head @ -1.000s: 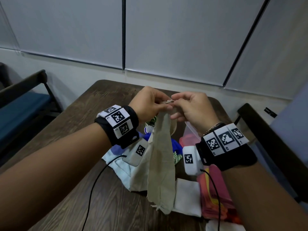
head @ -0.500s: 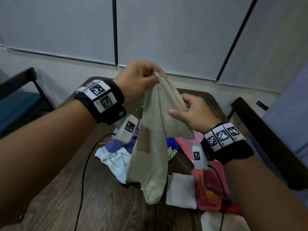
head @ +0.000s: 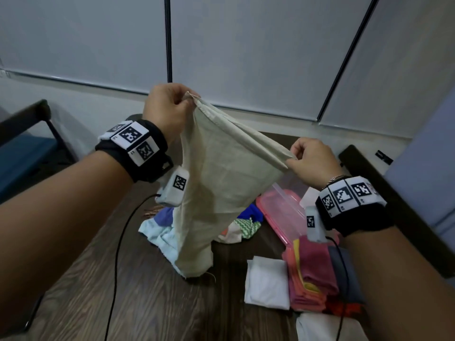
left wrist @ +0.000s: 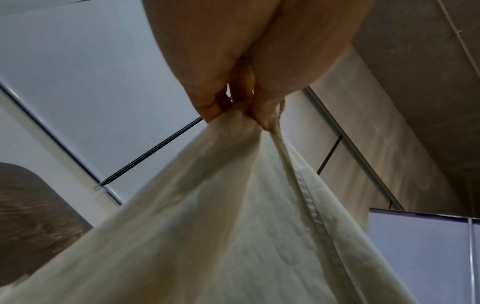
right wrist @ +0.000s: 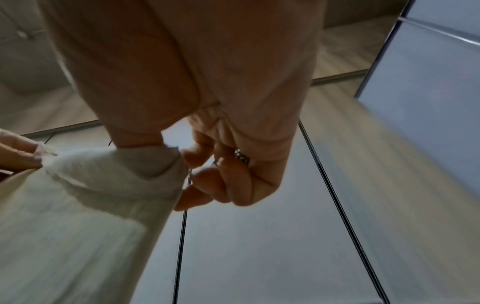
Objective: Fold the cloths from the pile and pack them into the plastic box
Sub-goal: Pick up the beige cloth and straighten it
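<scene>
the left hand (head: 167, 107) is up high, thumb and fingers pinched tight on one top corner of the beige cloth (head: 216, 178). the right hand (head: 311, 161) sits lower and off to the side, pinching the same top hem between thumb and forefinger, its other fingers curled in; there's a ring on one of them. the hem runs taut on a slope between the two grips. from the left wrist view the fabric fans out downward from the pinch, with a stitched seam along one edge.

the cloth hangs free in the air, its bottom end reaching down to the dark wooden table (head: 147, 303), just in front of the pile of loose cloths (head: 162, 230), where i can make out pale blue, purple, blue and a green zigzag print. behind and right of the pile lies the pink plastic box (head: 280, 212). nearer me on the right sits a folded white cloth (head: 267, 281), touching a stack of folded pink, orange and grey cloths (head: 317, 274). another white piece pokes in at the bottom edge. dark chairs stand on either side.
</scene>
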Demonstrator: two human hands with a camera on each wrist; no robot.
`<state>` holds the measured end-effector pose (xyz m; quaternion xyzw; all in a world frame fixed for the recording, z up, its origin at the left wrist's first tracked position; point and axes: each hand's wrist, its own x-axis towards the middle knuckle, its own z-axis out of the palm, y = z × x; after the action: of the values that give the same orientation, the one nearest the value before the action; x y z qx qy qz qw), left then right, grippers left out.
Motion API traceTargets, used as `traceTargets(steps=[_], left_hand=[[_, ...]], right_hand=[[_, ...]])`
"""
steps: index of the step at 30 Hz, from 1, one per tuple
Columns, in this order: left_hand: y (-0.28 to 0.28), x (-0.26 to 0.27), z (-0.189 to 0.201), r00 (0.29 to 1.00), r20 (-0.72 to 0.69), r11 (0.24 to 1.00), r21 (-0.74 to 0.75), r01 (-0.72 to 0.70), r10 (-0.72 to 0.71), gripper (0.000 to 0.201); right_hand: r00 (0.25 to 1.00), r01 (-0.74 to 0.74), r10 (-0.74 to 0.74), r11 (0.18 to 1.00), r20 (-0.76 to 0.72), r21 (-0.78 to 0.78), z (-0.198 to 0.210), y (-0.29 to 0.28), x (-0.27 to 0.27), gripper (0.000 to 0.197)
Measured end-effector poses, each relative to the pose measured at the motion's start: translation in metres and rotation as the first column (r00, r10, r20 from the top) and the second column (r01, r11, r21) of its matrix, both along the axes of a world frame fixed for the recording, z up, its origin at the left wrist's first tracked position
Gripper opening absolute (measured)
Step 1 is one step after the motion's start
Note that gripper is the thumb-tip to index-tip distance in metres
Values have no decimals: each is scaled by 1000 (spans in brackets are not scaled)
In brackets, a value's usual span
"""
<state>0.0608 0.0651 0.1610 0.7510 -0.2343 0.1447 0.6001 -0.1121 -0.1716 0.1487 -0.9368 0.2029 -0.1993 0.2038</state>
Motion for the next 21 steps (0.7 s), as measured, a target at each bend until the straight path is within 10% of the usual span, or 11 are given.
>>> traceTargets(steps=[5,17,21], left_hand=[[2,9,-9,999,3,998,47,-35,34,18],[-10,2,8,994,105,999,7,-36,35,13],[-6,7,25,989,146,996,88,-8,-5,11]], right_hand=[[989,-40,0,961,145,275,2,-13,6,13],[920,299,-267,951,286,-74,33,-13,4,19],[909,124,-201,967,365,222,62,-14,-3,17]])
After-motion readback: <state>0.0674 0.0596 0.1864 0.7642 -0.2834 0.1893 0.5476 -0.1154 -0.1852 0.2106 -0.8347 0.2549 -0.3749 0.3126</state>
